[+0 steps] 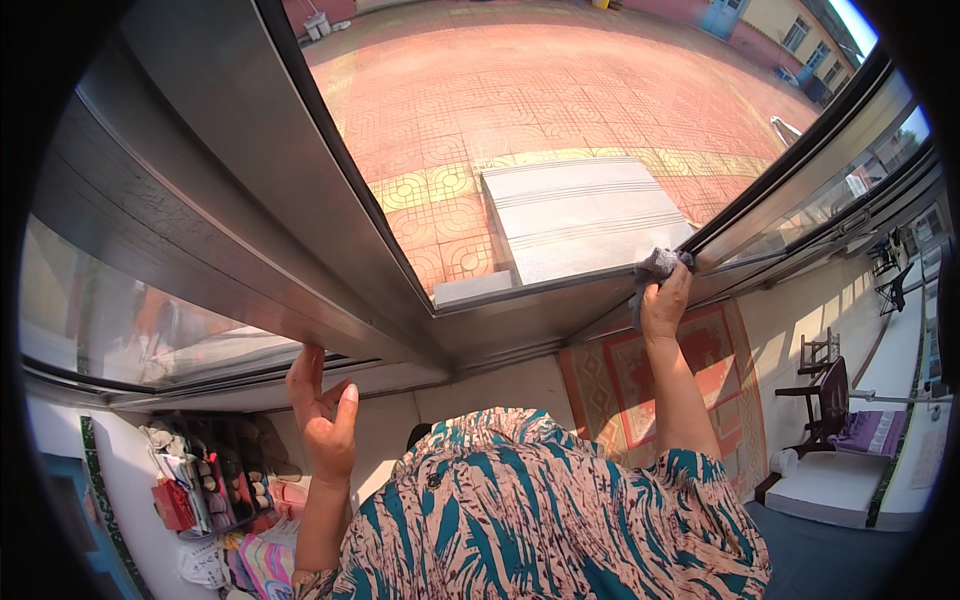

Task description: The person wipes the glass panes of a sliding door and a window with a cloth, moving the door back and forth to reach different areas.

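A crumpled grey cloth (pixel 662 264) is gripped in my right hand (pixel 665 300), pressed against the lower right corner of a glass pane (pixel 560 230) in a metal-framed door. Part of the cloth hangs down beside the wrist. My left hand (pixel 322 405) is raised at the left, fingers stretched upward and thumb apart, with nothing in it. Its fingertips reach the lower edge of the grey metal door frame (pixel 300 310); whether they press on it I cannot tell.
Through the glass lie pale stone steps (pixel 580 210) and a red and yellow tiled yard (pixel 560 110). Indoors, a patterned rug (pixel 735 400) is at the right, near a dark wooden chair (pixel 825 400). A shoe rack (pixel 225 470) stands at the lower left.
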`<state>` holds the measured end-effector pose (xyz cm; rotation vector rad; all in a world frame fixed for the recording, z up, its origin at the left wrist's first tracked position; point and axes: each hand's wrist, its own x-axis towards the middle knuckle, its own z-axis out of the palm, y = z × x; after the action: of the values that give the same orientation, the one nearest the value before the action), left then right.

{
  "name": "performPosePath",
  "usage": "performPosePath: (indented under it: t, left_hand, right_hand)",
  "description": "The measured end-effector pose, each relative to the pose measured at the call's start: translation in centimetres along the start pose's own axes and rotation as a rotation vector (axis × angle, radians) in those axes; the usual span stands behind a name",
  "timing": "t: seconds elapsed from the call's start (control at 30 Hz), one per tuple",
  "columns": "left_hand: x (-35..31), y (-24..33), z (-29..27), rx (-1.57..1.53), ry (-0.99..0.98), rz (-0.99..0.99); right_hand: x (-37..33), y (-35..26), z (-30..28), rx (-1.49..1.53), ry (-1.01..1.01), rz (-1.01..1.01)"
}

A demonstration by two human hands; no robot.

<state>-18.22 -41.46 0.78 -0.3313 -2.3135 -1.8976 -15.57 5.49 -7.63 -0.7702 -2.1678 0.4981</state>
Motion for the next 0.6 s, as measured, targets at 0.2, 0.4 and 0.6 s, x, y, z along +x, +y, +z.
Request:
performPosePath:
  t: [0.2, 0.4, 0.6]
  left_hand:
    - [-0.3, 0.4, 0.7, 0.007, -0.005, 0.004]
    - [0.2, 1.1, 1.9, -0.003, -0.094, 0.022]
    - [1.4, 2.9, 2.8, 0.062, -0.339, 0.048]
  right_hand:
    - [-5.6, -6.0, 2.4, 0.017, -0.11, -0.133]
    - [-8.4, -11.2, 3.0, 0.062, -0.298, -0.231]
    - [-11.2, -15.1, 4.1, 0.155, -0.411, -0.32]
